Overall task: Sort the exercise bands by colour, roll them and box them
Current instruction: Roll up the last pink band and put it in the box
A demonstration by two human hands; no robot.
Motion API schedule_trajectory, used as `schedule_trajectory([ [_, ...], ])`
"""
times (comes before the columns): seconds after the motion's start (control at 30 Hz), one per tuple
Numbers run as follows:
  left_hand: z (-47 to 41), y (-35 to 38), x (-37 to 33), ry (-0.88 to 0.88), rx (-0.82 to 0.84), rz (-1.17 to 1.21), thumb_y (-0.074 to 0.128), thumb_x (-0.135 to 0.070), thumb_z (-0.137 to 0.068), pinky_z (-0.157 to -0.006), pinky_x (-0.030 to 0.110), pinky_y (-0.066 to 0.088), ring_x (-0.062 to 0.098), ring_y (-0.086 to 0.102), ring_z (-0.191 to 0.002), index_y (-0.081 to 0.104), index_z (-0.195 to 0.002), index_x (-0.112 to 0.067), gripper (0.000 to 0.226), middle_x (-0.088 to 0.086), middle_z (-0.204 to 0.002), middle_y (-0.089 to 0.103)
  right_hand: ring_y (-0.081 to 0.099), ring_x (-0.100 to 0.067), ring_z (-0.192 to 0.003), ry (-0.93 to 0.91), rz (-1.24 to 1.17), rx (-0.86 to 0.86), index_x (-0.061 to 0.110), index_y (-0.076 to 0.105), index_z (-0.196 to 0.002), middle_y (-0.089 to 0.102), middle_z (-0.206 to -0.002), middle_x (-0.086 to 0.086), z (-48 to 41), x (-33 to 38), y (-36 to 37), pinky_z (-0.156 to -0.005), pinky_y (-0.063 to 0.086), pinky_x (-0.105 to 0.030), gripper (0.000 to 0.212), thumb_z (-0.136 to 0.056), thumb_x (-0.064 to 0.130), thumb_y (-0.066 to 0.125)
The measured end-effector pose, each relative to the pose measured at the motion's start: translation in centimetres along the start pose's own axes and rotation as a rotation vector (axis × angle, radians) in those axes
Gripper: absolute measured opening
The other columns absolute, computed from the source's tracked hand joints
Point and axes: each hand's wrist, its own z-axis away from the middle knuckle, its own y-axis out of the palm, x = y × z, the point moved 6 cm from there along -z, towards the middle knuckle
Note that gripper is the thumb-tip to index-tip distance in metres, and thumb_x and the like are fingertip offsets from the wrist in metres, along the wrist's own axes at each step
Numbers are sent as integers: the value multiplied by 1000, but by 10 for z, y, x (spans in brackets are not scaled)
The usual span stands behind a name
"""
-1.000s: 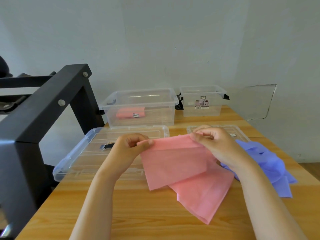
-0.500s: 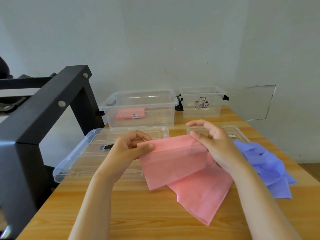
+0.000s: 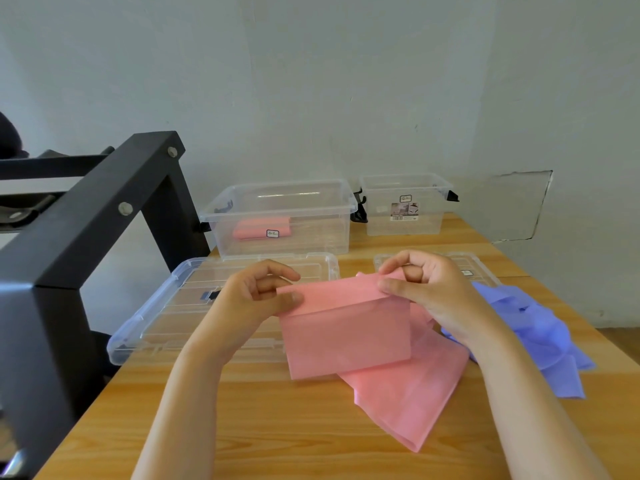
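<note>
Now: pink band pinched at both ends of its top fold, roll not started

Pink band (image 3: 346, 336) is up in both hands. The folded top edge runs left-right, straight between the two sets of fingertips, and that is the short axis. The long axis drops away below the fingers. The front layer hangs toward the person. The tail lies flat on the table (image 3: 242, 427), running out below and right of the right fingertips, beside the right forearm.

Left hand (image 3: 256, 292): thumb and forefinger pinch the left end of the fold, other fingers curled in behind. Right hand (image 3: 427, 285): thumb and forefinger pinch the right end, remaining fingers loosely curled round nothing. Hands sit level, equally close to the fold. The right one is nearer the loose tail.

My read: this band is being squared up for rolling. The roll would run along the long axis, from the pinched edge downward. The tail sits skewed to the hanging layer, so it probably wants straightening first.

Beyond the left fingertips: large lid (image 3: 156, 317), then large clear box (image 3: 214, 216) with one rolled pink band (image 3: 261, 228) on its floor. That's the likely destination, straight ahead of the left hand.

Beyond the right fingertips: small lid (image 3: 465, 263), with small clear box (image 3: 405, 220) behind it.

Right of the right wrist: blue bands (image 3: 540, 341) in a loose heap, unrolled. Can't tell whether the pink tail overlaps them.

Well left of the left hand: black frame (image 3: 86, 230).
</note>
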Motion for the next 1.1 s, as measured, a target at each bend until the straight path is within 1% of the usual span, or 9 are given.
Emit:
schedule_trajectory([
  [0.07, 0, 0, 0, -16, 9, -31, 75, -3, -78, -69, 14, 52, 9, 67, -71, 67, -97, -13, 23, 0, -73, 71, 65, -15, -70, 10, 21, -3, 21, 68, -96, 74, -82, -10, 1, 0, -1, -67, 48, -25, 21, -80, 10, 74],
  [0.13, 0, -1, 1, -23, 4, -68, 77, -6, -75, -72, 15, 52, 10, 69, -74, 69, -96, -14, 24, 0, -75, 72, 67, -16, -75, 27, 36, -5, 25, 69, -101, 75, -87, -10, 1, -1, -1, -73, 50, -29, 27, -80, 10, 75],
  [0.23, -1, -6, 3, -36, -25, -120, 79, -11, -75, -78, 19, 55, 15, 69, -80, 72, -92, -15, 19, 4, -86, 75, 69, -15, -79, 51, 74, -1, 21, 72, -97, 76, -88, -6, 2, -1, -1, -77, 50, -28, 22, -79, 11, 76],
  [0.33, 0, -6, 4, -42, -21, -125, 77, -10, -77, -74, 19, 55, 17, 70, -78, 74, -89, -12, 13, 7, -85, 75, 69, -10, -73, 59, 85, 8, 16, 72, -87, 76, -81, -1, 2, -1, 0, -70, 50, -20, 12, -78, 11, 77],
  [0.43, 0, -5, 2, -29, -15, -115, 72, -7, -83, -67, 19, 55, 17, 69, -70, 73, -85, -8, 3, 8, -78, 74, 65, -6, -67, 54, 95, 7, 17, 68, -81, 72, -71, 3, 1, -1, 0, -66, 47, -19, 11, -79, 9, 77],
  [0.6, 1, -5, 0, -12, -20, -98, 61, -9, -92, -60, 22, 55, 18, 61, -57, 70, -88, -4, 11, 10, -67, 69, 65, -11, -66, 40, 58, 33, 20, 66, -76, 69, -67, 0, 2, 0, 1, -65, 49, -21, 16, -82, 8, 73],
  [0.83, 4, -6, -2, -9, 23, 3, 62, -8, -89, -62, 20, 53, 19, 63, -65, 72, -95, -3, 12, 16, -76, 69, 62, -7, -60, 50, -24, 35, 13, 63, -79, 65, -63, 4, 4, 2, -1, -57, 48, -15, 13, -84, 2, 69],
  [1.0, 6, -6, -6, 10, 50, 54, 63, -15, -81, -63, 21, 55, 18, 66, -70, 72, -95, -6, 19, 9, -78, 72, 58, -8, -53, 70, -107, 51, 11, 60, -83, 62, -60, 2, 7, 6, 0, -46, 42, -13, 12, -88, 1, 63],
  [1.1, 8, -8, -8, 28, 49, 118, 62, -15, -77, -63, 21, 55, 17, 65, -69, 72, -94, -6, 22, 8, -78, 72, 54, -3, -43, 70, -177, 61, 7, 56, -85, 60, -53, 5, 9, 11, 2, -37, 36, -10, 12, -91, -3, 56],
])
